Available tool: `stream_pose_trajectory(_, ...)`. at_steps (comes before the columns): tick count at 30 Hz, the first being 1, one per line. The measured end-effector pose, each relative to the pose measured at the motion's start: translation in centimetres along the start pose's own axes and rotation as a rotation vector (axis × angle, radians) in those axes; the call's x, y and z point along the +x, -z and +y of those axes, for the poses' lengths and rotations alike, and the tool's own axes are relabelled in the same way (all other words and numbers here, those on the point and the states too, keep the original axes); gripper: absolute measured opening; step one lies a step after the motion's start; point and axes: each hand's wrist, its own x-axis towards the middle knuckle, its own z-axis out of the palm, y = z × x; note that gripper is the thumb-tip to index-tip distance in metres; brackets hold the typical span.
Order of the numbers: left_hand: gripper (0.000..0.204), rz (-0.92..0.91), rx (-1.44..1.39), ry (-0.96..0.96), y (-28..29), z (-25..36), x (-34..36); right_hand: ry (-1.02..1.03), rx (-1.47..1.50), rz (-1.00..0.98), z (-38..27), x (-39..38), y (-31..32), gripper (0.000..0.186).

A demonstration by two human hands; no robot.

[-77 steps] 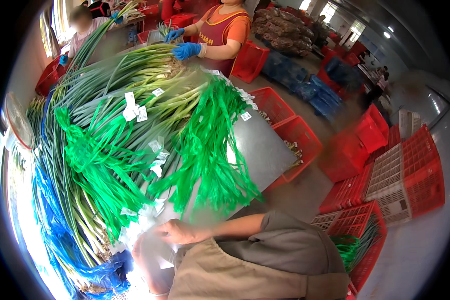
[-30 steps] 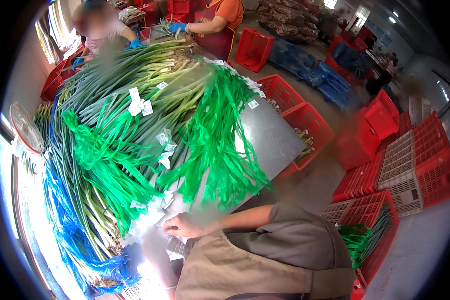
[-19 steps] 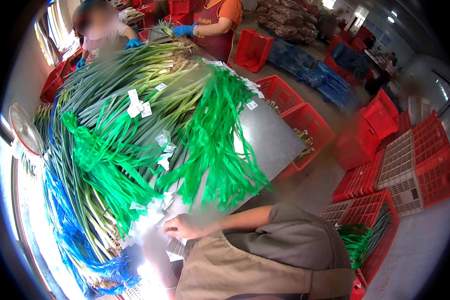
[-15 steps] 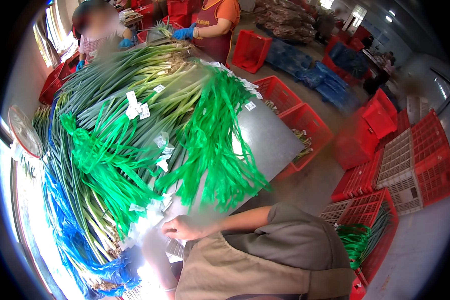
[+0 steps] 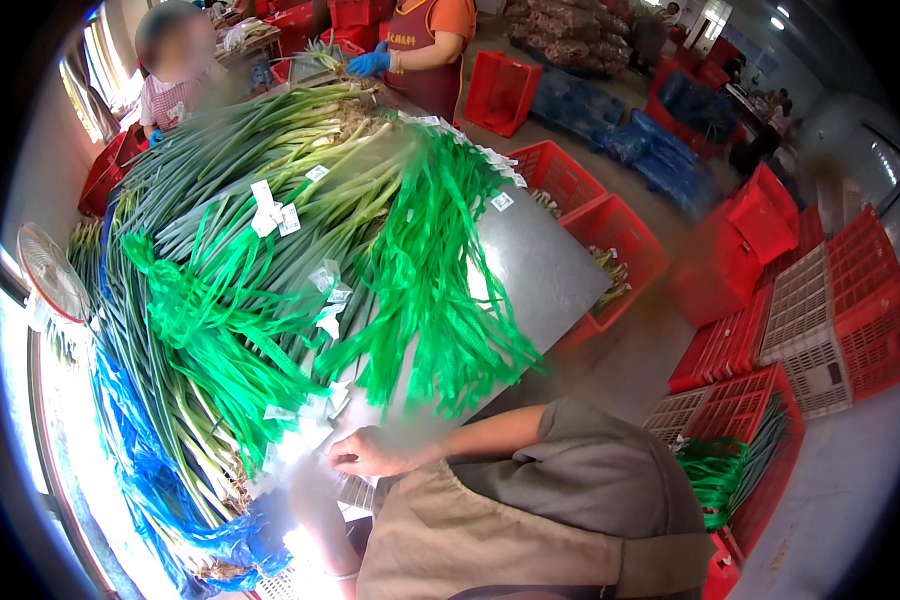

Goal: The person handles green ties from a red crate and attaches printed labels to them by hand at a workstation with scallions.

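My right hand [image 5: 366, 453] is at the near edge of the metal table, its fingers curled together beside a cluster of white tags [image 5: 315, 412]; what they hold, if anything, is hidden. Close by on its left, my left hand [image 5: 312, 488] is washed out by glare, so its fingers do not show clearly. Past my hands lie green mesh strips [image 5: 220, 330] with white tags on their ends, and a second spread of green mesh strips [image 5: 435, 290] to the right. Beneath and beyond them is a big heap of long green onions [image 5: 210, 150].
Blue plastic sheeting [image 5: 135, 450] and a white fan [image 5: 52, 272] line the left side. Red crates [image 5: 620, 250] stand right of the metal table [image 5: 540, 265]; more stacked crates [image 5: 800, 330] are farther right. Two people work at the far end, one wearing a blue glove [image 5: 368, 64].
My hands stay in nearly the same place. At the far left, the co-worker has shifted and lowered a raised gloved hand. The view has tilted slightly.
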Motion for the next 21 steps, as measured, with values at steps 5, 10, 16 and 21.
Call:
stream_pose_trajectory(5, 0.035, -0.028, 0.503, -0.047, 3.1, 0.4, 0.5, -0.060, 0.090, -0.013, -1.1, -0.2, 0.5, 0.012)
stream_pose_trajectory(10, 0.012, 0.684, 0.791, -1.100, 2.9, 15.8, -0.7, -0.061, 0.020, -0.089, -0.7, -0.3, 0.7, 0.016)
stream_pose_trajectory(16, 0.014, 0.433, 0.941, -0.815, 3.3, 20.3, 2.2, -0.037, 0.010, -0.131, -1.2, -0.3, 0.4, 0.016)
stream_pose_trajectory(21, 0.016, 0.347, 0.961, -0.728, 2.9, 20.3, 3.3, -0.049, 0.001, -0.136, -0.8, -0.8, 0.6, 0.015)
